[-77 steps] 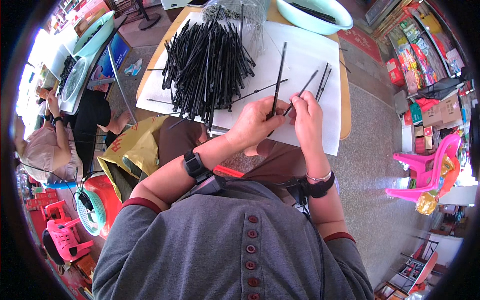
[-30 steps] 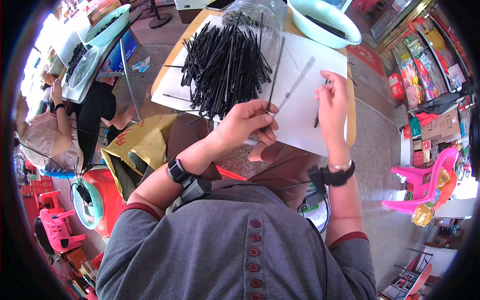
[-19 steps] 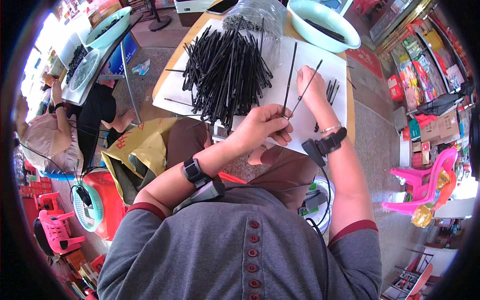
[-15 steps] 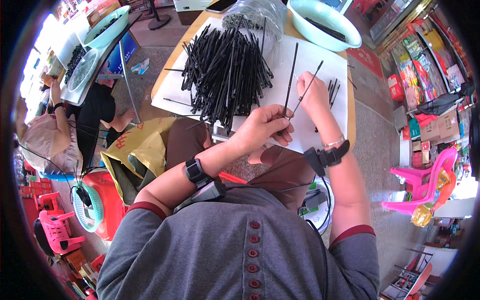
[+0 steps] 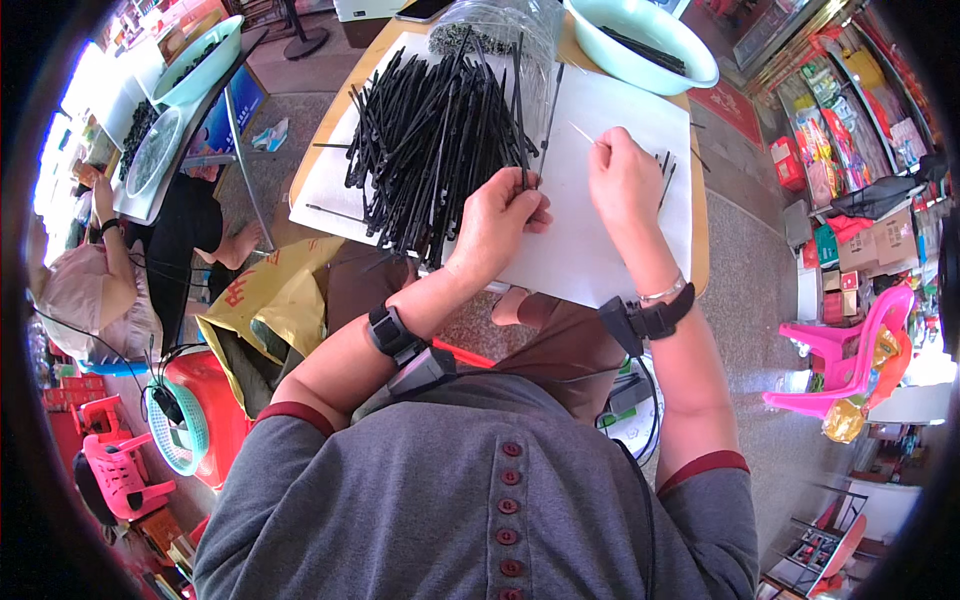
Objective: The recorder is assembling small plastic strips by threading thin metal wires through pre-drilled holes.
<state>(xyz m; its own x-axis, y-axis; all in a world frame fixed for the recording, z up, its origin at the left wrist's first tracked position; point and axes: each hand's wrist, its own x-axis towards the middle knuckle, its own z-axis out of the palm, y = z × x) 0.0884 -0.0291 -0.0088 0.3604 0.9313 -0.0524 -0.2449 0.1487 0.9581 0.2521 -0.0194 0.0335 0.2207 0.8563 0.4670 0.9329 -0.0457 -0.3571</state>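
Note:
A big heap of thin black sticks [image 5: 415, 150] lies on white paper [image 5: 580, 240] over the table. At the heap's right edge, my left hand [image 5: 497, 225] is closed with its fingertips round a black stick [image 5: 550, 120] that points up and away. Other black sticks stand close beside those fingers, so how many it grips is unclear. To the right, above the paper, my right hand [image 5: 625, 178] is closed in a pinch on a thin pale pick [image 5: 581, 132]. Several loose black sticks [image 5: 667, 175] lie just beyond that wrist.
Clear plastic wrap [image 5: 535, 30] sits behind the heap. At the back right, a pale green basin [image 5: 640, 45] holds more black sticks. A yellow bag [image 5: 270, 300] hangs by my left knee. Another person [image 5: 100, 280] sits at a side table on the left. A pink chair [image 5: 850, 350] stands right.
My left hand has moved left and away from me to the heap's edge. The dark stick that slanted between my hands no longer shows there. The right hand has shifted only slightly.

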